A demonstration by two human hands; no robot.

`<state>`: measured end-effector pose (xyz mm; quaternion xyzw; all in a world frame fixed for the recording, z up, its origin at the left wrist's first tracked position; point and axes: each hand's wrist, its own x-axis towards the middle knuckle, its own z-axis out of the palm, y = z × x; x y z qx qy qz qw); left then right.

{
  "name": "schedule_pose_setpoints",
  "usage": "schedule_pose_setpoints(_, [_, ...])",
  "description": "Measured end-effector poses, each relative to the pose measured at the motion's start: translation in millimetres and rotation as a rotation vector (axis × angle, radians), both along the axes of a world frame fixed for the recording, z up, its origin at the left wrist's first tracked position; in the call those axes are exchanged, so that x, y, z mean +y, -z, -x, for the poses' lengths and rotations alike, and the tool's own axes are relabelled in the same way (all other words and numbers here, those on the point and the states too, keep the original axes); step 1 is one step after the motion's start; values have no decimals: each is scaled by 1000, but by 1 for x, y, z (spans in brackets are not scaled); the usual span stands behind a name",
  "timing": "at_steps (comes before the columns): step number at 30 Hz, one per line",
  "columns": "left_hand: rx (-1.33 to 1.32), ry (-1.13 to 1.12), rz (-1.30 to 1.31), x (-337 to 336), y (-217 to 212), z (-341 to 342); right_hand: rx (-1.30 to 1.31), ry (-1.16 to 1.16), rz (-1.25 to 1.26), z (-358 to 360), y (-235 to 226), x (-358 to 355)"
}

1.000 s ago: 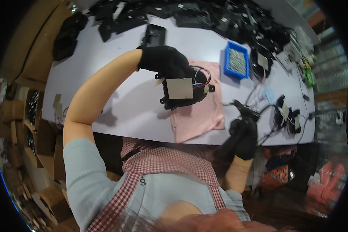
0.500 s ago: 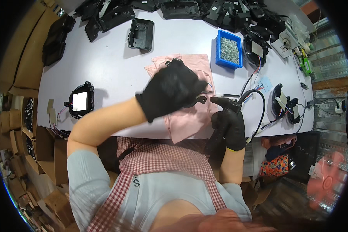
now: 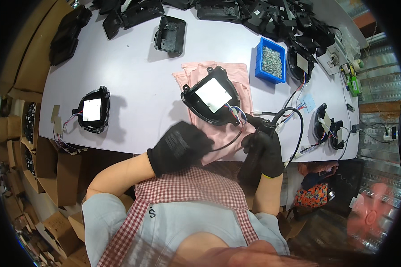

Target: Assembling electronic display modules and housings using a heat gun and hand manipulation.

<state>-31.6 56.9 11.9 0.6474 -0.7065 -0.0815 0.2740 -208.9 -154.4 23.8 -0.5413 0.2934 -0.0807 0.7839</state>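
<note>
A black plastic housing (image 3: 196, 101) with a bright white panel (image 3: 214, 95) lies on a pink cloth (image 3: 236, 73) in front of me. Thin coloured wires (image 3: 236, 113) come out of its lower right side and run into a black cable (image 3: 231, 143). My left hand (image 3: 182, 149), in a black glove, is closed around the end of that cable, nearer to me than the housing. My gloved right hand (image 3: 266, 149) is wrapped round a black corded tool (image 3: 250, 168), its thick cord looping off to the right. The tool's exact kind is partly hidden by the fingers.
A blue box of small screws (image 3: 272, 61) stands at the back right. Another panelled housing (image 3: 92, 110) lies at the left; more wired units (image 3: 321, 124) sit at the right. An open black case (image 3: 170, 35) and piled black parts (image 3: 272, 18) line the back.
My left hand has moved from over the housing down toward me, uncovering the white panel, and now draws the cable with it. The right hand keeps its hold on the tool in nearly the same place.
</note>
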Motion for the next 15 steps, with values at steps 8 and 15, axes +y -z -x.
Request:
schedule_pose_setpoints(8, [124, -351, 309, -64, -26, -24, -13, -22, -50, 1, 7, 7])
schedule_pose_setpoints(15, [486, -91, 323, -81, -1, -30, 2, -192, 2, -2, -1, 17])
